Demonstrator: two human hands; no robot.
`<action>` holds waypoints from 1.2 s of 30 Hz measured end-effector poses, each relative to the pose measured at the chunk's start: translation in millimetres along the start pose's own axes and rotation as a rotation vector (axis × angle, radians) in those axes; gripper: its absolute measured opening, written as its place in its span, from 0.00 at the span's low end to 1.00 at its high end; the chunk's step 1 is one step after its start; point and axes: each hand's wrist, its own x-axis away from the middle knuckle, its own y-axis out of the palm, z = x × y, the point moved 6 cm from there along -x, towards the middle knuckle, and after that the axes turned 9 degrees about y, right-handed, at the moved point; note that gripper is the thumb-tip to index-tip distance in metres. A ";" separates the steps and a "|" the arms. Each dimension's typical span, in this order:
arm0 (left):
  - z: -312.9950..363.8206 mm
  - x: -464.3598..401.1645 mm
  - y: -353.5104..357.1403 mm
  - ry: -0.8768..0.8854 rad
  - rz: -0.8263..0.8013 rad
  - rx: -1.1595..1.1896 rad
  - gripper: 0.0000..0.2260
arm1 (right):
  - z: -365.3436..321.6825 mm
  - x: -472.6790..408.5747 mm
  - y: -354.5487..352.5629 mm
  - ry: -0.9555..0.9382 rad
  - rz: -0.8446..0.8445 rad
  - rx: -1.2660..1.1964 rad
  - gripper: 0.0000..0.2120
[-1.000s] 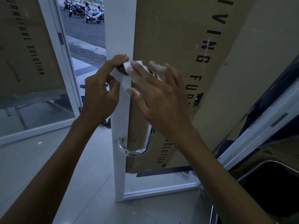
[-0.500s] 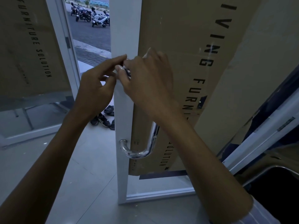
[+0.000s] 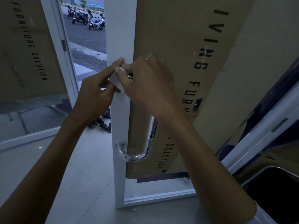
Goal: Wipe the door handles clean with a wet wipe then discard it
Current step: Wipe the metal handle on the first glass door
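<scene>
A chrome U-shaped door handle (image 3: 149,139) is fixed to the white frame of an open glass door (image 3: 120,38). Its upper end is hidden under my hands. A white wet wipe (image 3: 115,81) is draped over that upper end. My right hand (image 3: 148,84) curls around the top of the handle with the wipe under its fingers. My left hand (image 3: 95,91) pinches the wipe's left edge between thumb and fingers, right beside the door frame. The handle's lower bend stands bare and shiny.
Brown cardboard (image 3: 178,62) with black lettering covers the door glass. A second glass door panel (image 3: 32,62) stands at the left. Shoes (image 3: 101,122) lie on the floor beyond the door. Motorbikes (image 3: 87,20) are parked outside. A dark bin rim (image 3: 275,183) shows at lower right.
My right hand has gone from spread fingers to a curl around the handle's top. The left hand slid slightly lower along the wipe. The wipe is now mostly covered.
</scene>
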 end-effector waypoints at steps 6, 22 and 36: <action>-1.9 1.1 2.1 -0.005 -0.004 0.012 0.22 | -4.3 -1.0 5.6 -0.049 0.020 0.040 0.19; -2.3 4.7 4.6 0.076 -0.012 -0.134 0.29 | 28.9 46.2 2.3 -0.110 0.121 0.116 0.24; 13.1 4.3 -0.4 0.066 -0.064 -0.171 0.31 | 41.5 61.1 8.1 -0.007 0.172 0.031 0.25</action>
